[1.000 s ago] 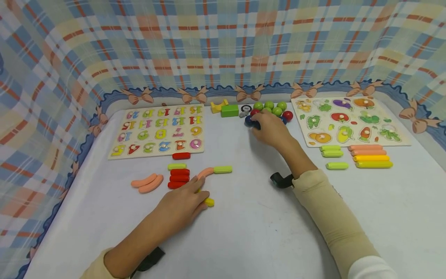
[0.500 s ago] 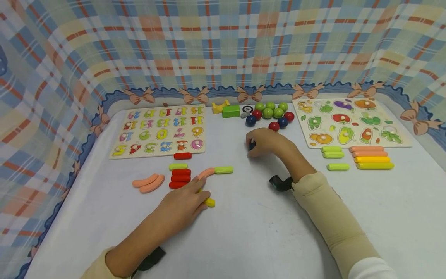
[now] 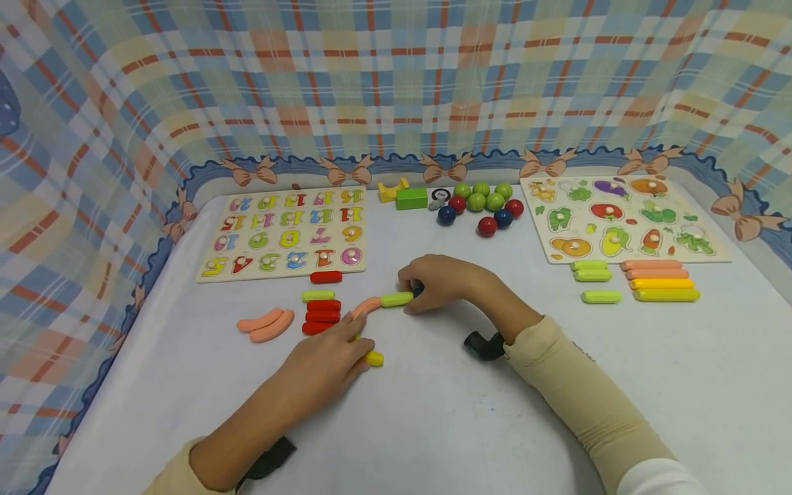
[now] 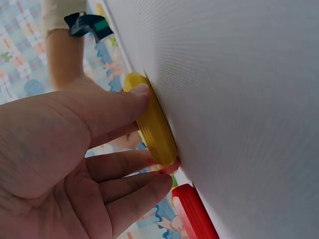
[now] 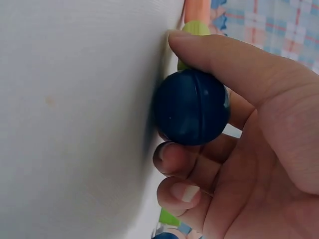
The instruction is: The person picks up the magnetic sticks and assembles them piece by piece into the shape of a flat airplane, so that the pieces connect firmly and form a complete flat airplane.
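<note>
My left hand (image 3: 326,354) pinches a ridged yellow stick (image 4: 158,122) between thumb and fingers, low over the white table. The stick's near end (image 3: 374,359) pokes out past the fingertips in the head view. Beyond it a curved pink piece (image 3: 368,305) meets a light green stick (image 3: 394,300), end to end. At the green stick's right end my right hand (image 3: 442,282) holds a dark blue ball (image 5: 192,107) with thumb and curled fingers, close to the tabletop. Most of the ball is hidden by the hand in the head view.
Left lie several red sticks (image 3: 323,316), a green stick (image 3: 318,295) and two curved pink pieces (image 3: 272,326). Behind are a number puzzle board (image 3: 284,237), a green block (image 3: 411,199) and several balls (image 3: 487,226). A vegetable puzzle board (image 3: 625,220) and coloured sticks (image 3: 666,295) lie right.
My right hand has carried the blue ball from the cluster at the back toward me and left, to the green stick's end. The left hand stays on the yellow stick.
</note>
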Tool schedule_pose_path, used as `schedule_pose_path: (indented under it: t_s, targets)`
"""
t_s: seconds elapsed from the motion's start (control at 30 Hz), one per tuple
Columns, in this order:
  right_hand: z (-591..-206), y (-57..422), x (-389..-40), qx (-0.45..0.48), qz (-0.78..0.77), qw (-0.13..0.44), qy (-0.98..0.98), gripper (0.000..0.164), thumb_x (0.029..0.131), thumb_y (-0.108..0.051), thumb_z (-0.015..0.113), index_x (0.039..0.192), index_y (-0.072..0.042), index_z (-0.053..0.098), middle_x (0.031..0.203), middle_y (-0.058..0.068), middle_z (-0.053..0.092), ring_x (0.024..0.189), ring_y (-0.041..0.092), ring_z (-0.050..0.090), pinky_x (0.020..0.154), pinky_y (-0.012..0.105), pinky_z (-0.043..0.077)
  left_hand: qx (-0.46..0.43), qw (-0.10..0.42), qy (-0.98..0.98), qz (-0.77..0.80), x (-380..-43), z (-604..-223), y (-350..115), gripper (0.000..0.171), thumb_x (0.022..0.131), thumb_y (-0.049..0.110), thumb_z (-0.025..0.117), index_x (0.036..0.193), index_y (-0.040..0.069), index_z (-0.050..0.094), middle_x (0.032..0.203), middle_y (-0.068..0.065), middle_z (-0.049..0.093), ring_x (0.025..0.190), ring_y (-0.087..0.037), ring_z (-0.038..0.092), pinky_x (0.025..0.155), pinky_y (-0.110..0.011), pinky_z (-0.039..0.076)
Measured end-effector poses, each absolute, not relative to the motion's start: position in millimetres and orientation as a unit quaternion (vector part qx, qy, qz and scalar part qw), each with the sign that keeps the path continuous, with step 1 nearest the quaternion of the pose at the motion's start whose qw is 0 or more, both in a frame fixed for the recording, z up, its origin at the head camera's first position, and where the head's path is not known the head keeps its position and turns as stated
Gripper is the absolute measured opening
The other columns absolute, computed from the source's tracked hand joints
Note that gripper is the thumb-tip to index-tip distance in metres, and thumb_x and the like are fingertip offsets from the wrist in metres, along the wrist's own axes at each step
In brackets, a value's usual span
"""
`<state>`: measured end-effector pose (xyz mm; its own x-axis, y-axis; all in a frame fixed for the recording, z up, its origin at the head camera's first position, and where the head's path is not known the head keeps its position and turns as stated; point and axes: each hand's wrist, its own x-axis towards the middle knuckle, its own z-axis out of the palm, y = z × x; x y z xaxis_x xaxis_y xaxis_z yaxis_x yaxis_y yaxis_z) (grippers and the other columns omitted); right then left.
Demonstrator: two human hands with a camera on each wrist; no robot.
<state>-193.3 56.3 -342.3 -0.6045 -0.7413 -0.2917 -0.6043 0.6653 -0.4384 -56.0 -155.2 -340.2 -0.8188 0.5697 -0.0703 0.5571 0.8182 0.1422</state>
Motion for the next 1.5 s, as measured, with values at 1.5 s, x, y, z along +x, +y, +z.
schedule_pose_path:
  t_s: [1.5]
  targets:
    - [-343, -23, -193, -0.53, -0.182, 0.128, 0.818, 0.036, 0.088, -0.009, 0.053, 0.119, -0.026, 0.061, 0.105, -0.006, 0.054, 0.094, 0.004, 0.045, 0.08, 0.018, 0.041, 0.333, 0.045, 0.942, -0.014, -43, -336, -151, 0.049, 0.076, 0.012, 0.071, 0.122, 0.006, 0.055, 0.127, -0.011, 0.05, 0.121, -0.026, 0.042, 0.088, -0.036, 0.043]
